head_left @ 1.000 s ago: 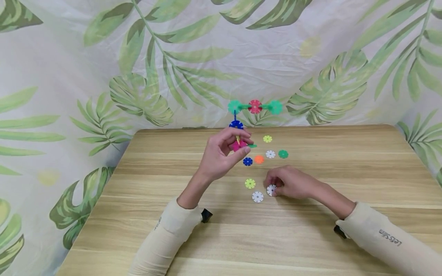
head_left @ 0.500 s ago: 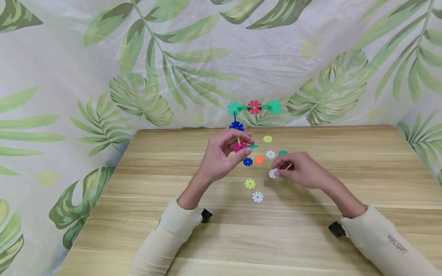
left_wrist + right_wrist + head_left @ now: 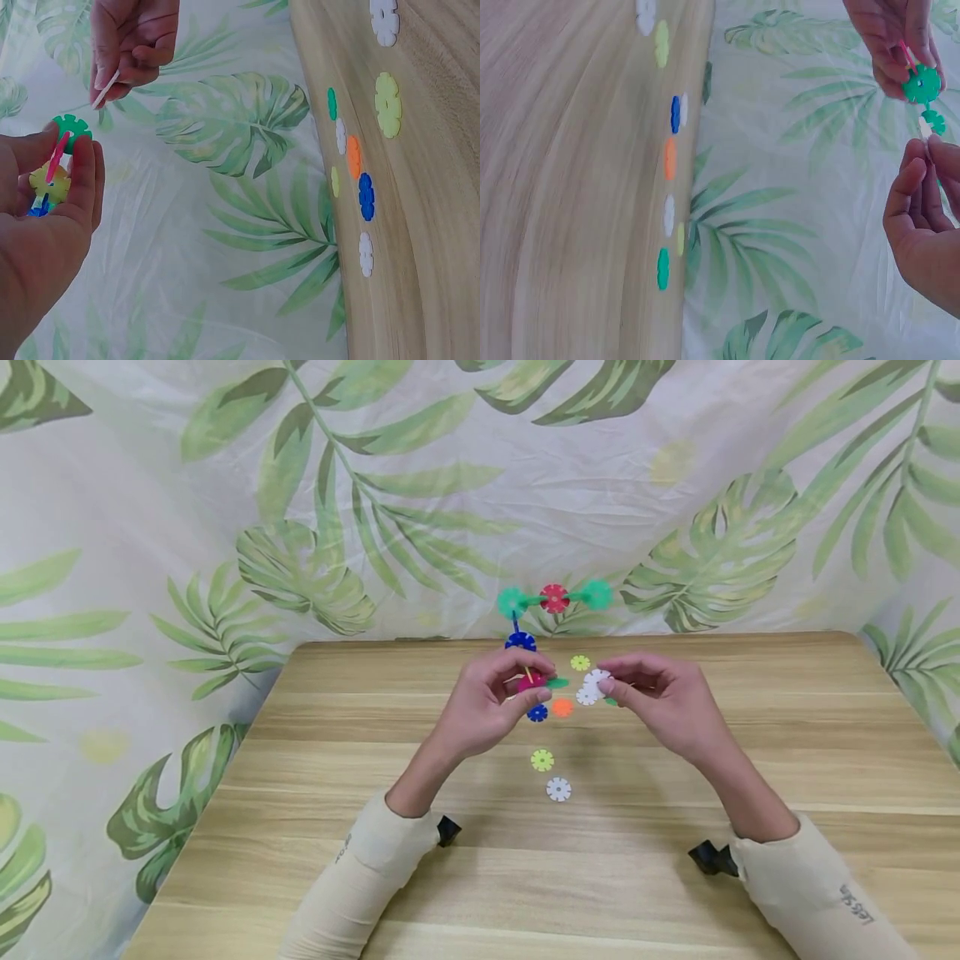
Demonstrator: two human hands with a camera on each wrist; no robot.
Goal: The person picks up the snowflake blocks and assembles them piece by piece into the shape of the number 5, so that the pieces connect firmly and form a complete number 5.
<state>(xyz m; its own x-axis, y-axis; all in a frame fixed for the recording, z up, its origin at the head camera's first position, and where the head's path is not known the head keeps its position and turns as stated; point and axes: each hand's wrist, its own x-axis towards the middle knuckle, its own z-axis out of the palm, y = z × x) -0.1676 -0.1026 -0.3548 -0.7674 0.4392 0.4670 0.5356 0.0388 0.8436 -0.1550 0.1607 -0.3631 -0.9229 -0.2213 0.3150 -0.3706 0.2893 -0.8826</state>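
My left hand holds up a chain of slotted snowflake discs, pinching it at a pink disc. A green disc juts from the pink one toward my right hand. Blue discs rise behind the fingers, and a row of green and red discs tops the chain. My right hand pinches a white snowflake disc between thumb and fingers. In the right wrist view that white disc points toward the chain, edge-on; whether it touches cannot be told there. In the head view a gap separates it from the green disc.
Loose discs lie flat on the wooden table: a blue disc, an orange disc, yellow discs and white discs. A green disc is partly covered by my right hand in the head view. A leaf-patterned cloth hangs behind.
My right hand has lifted the white disc from the table and carried it up and away from me, toward the chain. My left hand has shifted slightly right with the chain.
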